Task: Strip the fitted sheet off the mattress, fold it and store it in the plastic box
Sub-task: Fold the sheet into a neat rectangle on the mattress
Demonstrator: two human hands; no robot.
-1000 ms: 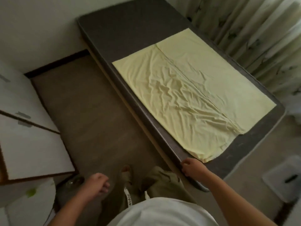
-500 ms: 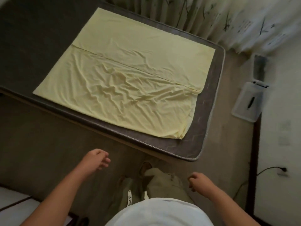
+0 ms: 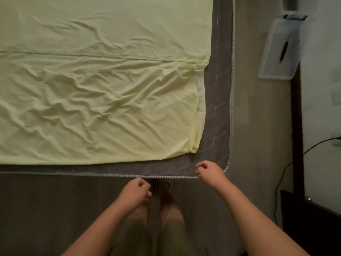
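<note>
Here my left hand (image 3: 135, 191) and right hand (image 3: 208, 171) hang curled, empty, at lower centre, near the yellow sheet (image 3: 103, 85) spread on the mattress (image 3: 217, 126).

We have one view only, worn on the head, looking almost straight down over the mattress (image 3: 217, 117) corner nearest us. It sits close: the sheet (image 3: 103, 80) fills the upper left, our legs (image 3: 171, 218) show at the bottom edge, and the wide lens takes in the floor (image 3: 258, 126) and box (image 3: 273, 52) at right.
</note>
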